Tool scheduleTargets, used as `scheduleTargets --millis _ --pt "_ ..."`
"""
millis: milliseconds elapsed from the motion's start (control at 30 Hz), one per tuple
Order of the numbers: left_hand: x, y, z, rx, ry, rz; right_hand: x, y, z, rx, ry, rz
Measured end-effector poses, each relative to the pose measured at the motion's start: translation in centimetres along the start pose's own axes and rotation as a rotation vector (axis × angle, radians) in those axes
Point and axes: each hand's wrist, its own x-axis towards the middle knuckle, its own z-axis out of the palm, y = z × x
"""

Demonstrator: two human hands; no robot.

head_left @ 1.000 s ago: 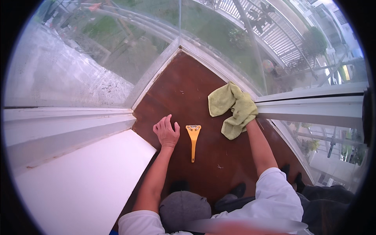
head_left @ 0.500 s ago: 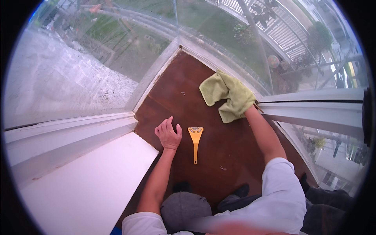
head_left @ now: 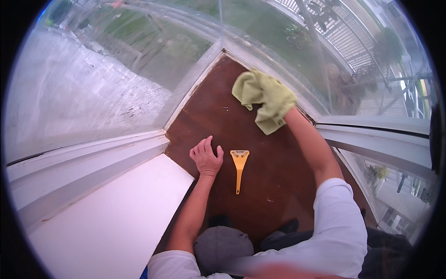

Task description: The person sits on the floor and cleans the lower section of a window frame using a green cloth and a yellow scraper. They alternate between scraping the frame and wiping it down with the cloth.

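Observation:
A yellow-green cloth point(head_left: 273, 101) lies bunched on the reddish-brown floor point(head_left: 204, 111) beside the right-hand window frame. My right hand is hidden by the cloth and holds it, with the arm reaching far forward. My left hand point(head_left: 207, 157) rests on the floor nearer to me, its fingers spread and nothing in them. Just right of that hand, a yellow scraper point(head_left: 239, 167) lies flat, its wide head pointing away from me. Neither hand touches the scraper.
White window frames point(head_left: 200, 86) meet in a corner ahead, with glass panes above them. A white panel point(head_left: 116, 209) borders the floor at left. Small bits of debris point(head_left: 269, 200) lie on the floor. My knee point(head_left: 223, 246) is close below.
My right hand has slid the cloth forward and left along the frame, closer to the corner. My left hand and the scraper keep their places; the view has shifted slightly.

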Motion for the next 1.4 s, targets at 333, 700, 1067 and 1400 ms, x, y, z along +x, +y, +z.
scheduleTargets --millis 333,700,1067,1400 --pt "0.0 0.0 0.0 0.008 -0.067 -0.018 10.1 -2.5 2.8 -0.218 -0.114 0.254" --pt "-0.1 0.1 0.3 0.015 -0.056 -0.031 8.9 -3.2 1.6 -0.027 -0.054 0.266" --pt "0.1 0.1 0.2 0.033 -0.039 -0.015 8.5 -3.9 0.8 0.042 0.011 0.194" --pt "0.0 0.1 0.4 0.031 -0.043 -0.031 7.5 -2.3 1.5 -0.013 -0.02 0.096"
